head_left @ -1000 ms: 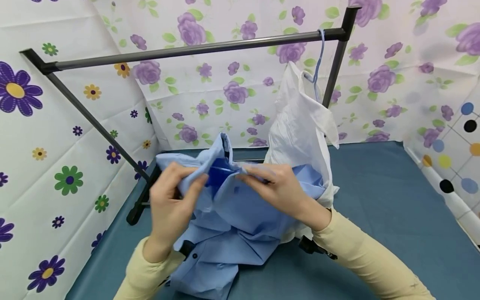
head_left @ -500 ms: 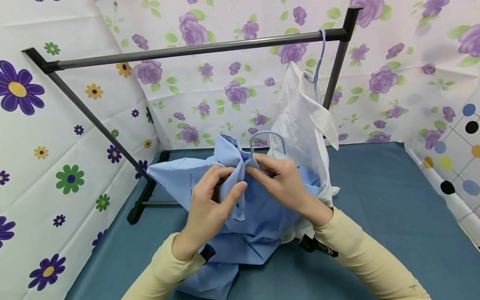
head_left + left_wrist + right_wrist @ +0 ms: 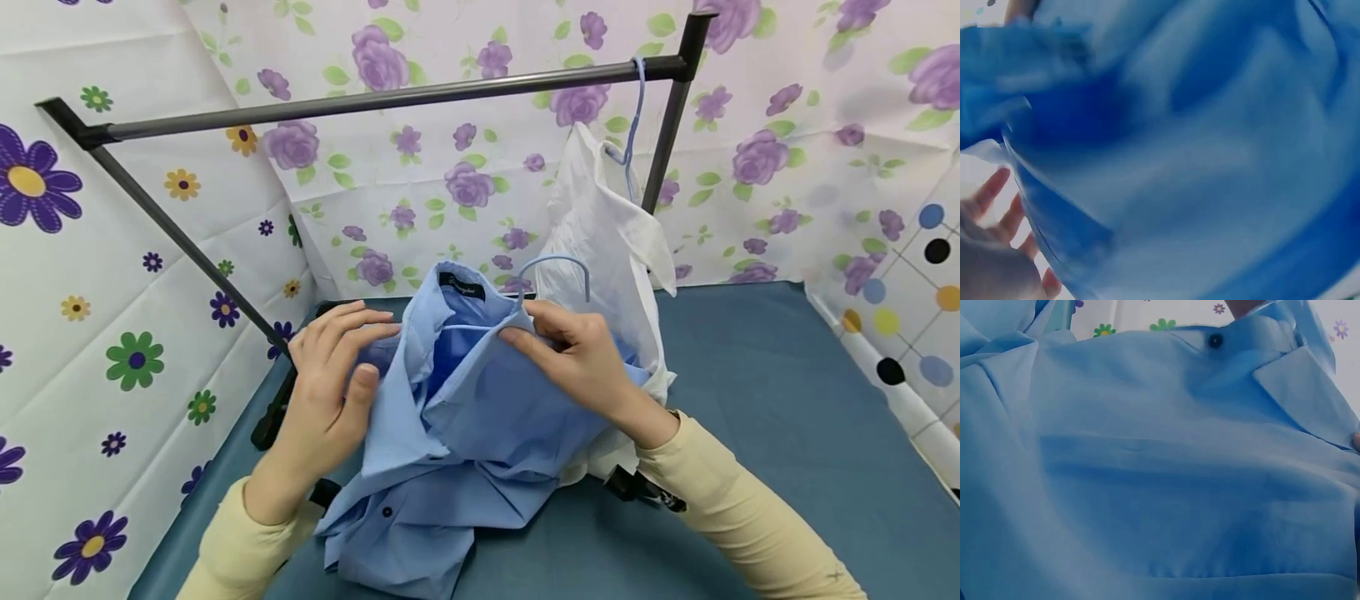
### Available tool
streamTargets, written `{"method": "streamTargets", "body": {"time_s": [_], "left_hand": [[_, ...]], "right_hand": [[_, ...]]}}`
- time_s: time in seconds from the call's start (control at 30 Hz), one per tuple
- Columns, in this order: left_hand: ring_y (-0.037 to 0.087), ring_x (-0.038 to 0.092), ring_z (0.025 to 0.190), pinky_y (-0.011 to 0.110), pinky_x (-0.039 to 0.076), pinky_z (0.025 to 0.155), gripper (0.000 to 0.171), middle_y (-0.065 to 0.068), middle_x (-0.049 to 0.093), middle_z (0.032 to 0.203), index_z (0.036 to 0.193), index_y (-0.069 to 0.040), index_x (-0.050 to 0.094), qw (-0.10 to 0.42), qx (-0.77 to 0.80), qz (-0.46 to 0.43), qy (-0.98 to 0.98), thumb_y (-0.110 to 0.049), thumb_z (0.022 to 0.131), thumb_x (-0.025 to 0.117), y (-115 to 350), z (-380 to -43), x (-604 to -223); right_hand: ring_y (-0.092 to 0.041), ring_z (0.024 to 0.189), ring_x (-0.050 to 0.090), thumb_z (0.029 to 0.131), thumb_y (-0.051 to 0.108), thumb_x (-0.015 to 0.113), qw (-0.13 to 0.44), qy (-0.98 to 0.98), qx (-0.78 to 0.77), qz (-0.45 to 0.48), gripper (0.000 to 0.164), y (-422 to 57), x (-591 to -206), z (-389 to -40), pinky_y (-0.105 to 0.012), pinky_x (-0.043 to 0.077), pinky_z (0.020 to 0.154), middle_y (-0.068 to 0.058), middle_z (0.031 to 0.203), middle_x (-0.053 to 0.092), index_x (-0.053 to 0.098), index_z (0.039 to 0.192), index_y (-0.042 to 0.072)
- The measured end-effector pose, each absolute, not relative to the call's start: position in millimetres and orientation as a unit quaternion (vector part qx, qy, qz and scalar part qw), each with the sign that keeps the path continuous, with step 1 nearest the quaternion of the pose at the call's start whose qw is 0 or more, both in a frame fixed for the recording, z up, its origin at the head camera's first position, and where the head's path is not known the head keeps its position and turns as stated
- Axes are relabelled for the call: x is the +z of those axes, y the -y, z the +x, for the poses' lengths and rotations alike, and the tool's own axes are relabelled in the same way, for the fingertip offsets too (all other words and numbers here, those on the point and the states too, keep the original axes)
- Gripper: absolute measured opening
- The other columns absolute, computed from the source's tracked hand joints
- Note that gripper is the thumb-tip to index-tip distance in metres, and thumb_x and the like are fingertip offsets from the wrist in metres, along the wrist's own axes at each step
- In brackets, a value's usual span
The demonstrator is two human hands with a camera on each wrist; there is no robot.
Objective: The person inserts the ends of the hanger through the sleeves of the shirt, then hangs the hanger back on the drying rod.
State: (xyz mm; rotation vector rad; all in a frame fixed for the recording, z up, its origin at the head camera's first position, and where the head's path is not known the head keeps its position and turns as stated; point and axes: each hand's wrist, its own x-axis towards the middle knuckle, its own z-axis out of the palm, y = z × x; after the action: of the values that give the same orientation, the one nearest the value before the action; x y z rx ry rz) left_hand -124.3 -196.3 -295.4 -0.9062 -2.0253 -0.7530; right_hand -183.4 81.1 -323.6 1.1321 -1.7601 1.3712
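A light blue button-up shirt (image 3: pixel 487 408) lies bunched in the head view, its collar spread and a black neck label (image 3: pixel 461 286) showing. From its neck rises the hook of a blue hanger (image 3: pixel 555 257), the bar crossing inside the collar. My right hand (image 3: pixel 581 358) pinches the collar beside the hook between thumb and fingers. My left hand (image 3: pixel 330 400) is at the shirt's left shoulder, fingers loosely extended against the cloth. Blue fabric (image 3: pixel 1179 187) fills most of the left wrist view. In the right wrist view, a dark button (image 3: pixel 1215 340) and collar point (image 3: pixel 1304 394) show.
A black garment rack (image 3: pixel 390 102) stands behind the shirt. On its right end a white shirt (image 3: pixel 592 242) hangs from another blue hanger (image 3: pixel 636 125), reaching down close behind my right hand. The dark teal tabletop (image 3: pixel 757 400) extends right, bounded by flower-patterned sheets (image 3: pixel 465 183).
My left hand first drew the collar side across toward the hook, then moved back left and loosened from it. The collar now spreads, showing the label. My right hand keeps its pinch.
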Motion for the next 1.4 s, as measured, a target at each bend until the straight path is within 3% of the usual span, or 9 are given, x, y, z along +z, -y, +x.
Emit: {"method": "streamTargets", "body": {"time_s": [0.1, 0.2, 0.3, 0.4, 0.53, 0.8, 1.07, 1.23, 1.4], "left_hand": [[0.032, 0.052, 0.124, 0.052, 0.022, 0.101, 0.054, 0.013, 0.062, 0.128, 0.128, -0.003, 0.062, 0.36, -0.288, -0.382, 0.801, -0.046, 0.109, 0.036, 205, -127, -293], [0.028, 0.058, 0.113, 0.053, 0.025, 0.098, 0.056, 0.012, 0.065, 0.123, 0.132, -0.004, 0.06, 0.346, -0.267, -0.387, 0.812, -0.05, 0.107, 0.043, 205, -128, -294], [0.025, 0.062, 0.094, 0.05, 0.034, 0.09, 0.058, 0.009, 0.069, 0.105, 0.133, -0.007, 0.063, 0.356, -0.228, -0.375, 0.825, -0.055, 0.103, 0.049, 201, -129, -297], [0.02, 0.053, 0.068, 0.04, 0.039, 0.069, 0.06, 0.004, 0.06, 0.08, 0.131, -0.01, 0.067, 0.379, -0.175, -0.368, 0.831, -0.058, 0.101, 0.049, 196, -131, -299], [0.014, 0.037, 0.05, 0.031, 0.033, 0.05, 0.059, -0.001, 0.045, 0.065, 0.128, -0.013, 0.07, 0.397, -0.115, -0.382, 0.827, -0.06, 0.099, 0.05, 189, -135, -301], [0.013, 0.045, 0.042, 0.027, 0.035, 0.042, 0.059, -0.003, 0.053, 0.06, 0.125, -0.01, 0.07, 0.376, -0.107, -0.409, 0.824, -0.058, 0.1, 0.049, 186, -137, -304], [0.023, 0.071, 0.063, 0.037, 0.054, 0.051, 0.057, 0.011, 0.076, 0.085, 0.112, -0.001, 0.072, 0.411, -0.12, -0.401, 0.81, -0.054, 0.101, 0.052, 208, -140, -304], [0.024, 0.066, 0.05, 0.033, 0.045, 0.04, 0.052, 0.011, 0.074, 0.075, 0.095, 0.0, 0.074, 0.484, -0.126, -0.387, 0.775, -0.05, 0.1, 0.058, 223, -139, -300], [0.021, 0.046, 0.035, 0.031, 0.027, 0.034, 0.059, 0.007, 0.058, 0.053, 0.072, -0.002, 0.066, 0.55, -0.14, -0.336, 0.751, -0.053, 0.099, 0.056, 236, -135, -294]], "right_hand": [[-0.005, 0.051, 0.021, 0.097, 0.025, 0.07, 0.312, 0.661, 0.523, 0.439, 0.024, -83, -322, -183, -0.023, 0.02, 0.049, 0.004, 0.058, 0.028, 0.074, 0.109, 0.003], [-0.004, 0.051, 0.027, 0.096, 0.021, 0.072, 0.303, 0.656, 0.523, 0.451, 0.02, -83, -321, -183, -0.022, 0.023, 0.049, 0.005, 0.06, 0.033, 0.074, 0.107, 0.004], [-0.003, 0.053, 0.032, 0.095, 0.019, 0.073, 0.293, 0.653, 0.52, 0.466, 0.018, -82, -322, -183, -0.021, 0.025, 0.049, 0.005, 0.061, 0.036, 0.074, 0.106, 0.004], [-0.002, 0.053, 0.032, 0.097, 0.025, 0.071, 0.285, 0.657, 0.507, 0.479, 0.021, -80, -324, -182, -0.02, 0.027, 0.049, 0.005, 0.061, 0.037, 0.074, 0.106, 0.005], [-0.001, 0.052, 0.033, 0.1, 0.031, 0.066, 0.258, 0.67, 0.487, 0.496, 0.029, -78, -324, -180, -0.02, 0.029, 0.049, 0.007, 0.061, 0.036, 0.074, 0.112, 0.006], [-0.002, 0.052, 0.032, 0.1, 0.03, 0.066, 0.239, 0.685, 0.474, 0.499, 0.028, -75, -325, -179, -0.02, 0.029, 0.05, 0.007, 0.062, 0.036, 0.073, 0.115, 0.007], [-0.003, 0.052, 0.032, 0.099, 0.032, 0.067, 0.26, 0.674, 0.482, 0.496, 0.03, -71, -322, -180, -0.021, 0.029, 0.049, 0.007, 0.062, 0.039, 0.074, 0.113, 0.006], [-0.001, 0.053, 0.031, 0.1, 0.039, 0.063, 0.271, 0.668, 0.477, 0.503, 0.04, -72, -319, -181, -0.021, 0.029, 0.05, 0.008, 0.063, 0.041, 0.074, 0.114, 0.004], [-0.003, 0.054, 0.032, 0.099, 0.039, 0.064, 0.283, 0.668, 0.474, 0.499, 0.038, -81, -318, -184, -0.021, 0.029, 0.052, 0.005, 0.062, 0.04, 0.075, 0.108, 0.004]]}}
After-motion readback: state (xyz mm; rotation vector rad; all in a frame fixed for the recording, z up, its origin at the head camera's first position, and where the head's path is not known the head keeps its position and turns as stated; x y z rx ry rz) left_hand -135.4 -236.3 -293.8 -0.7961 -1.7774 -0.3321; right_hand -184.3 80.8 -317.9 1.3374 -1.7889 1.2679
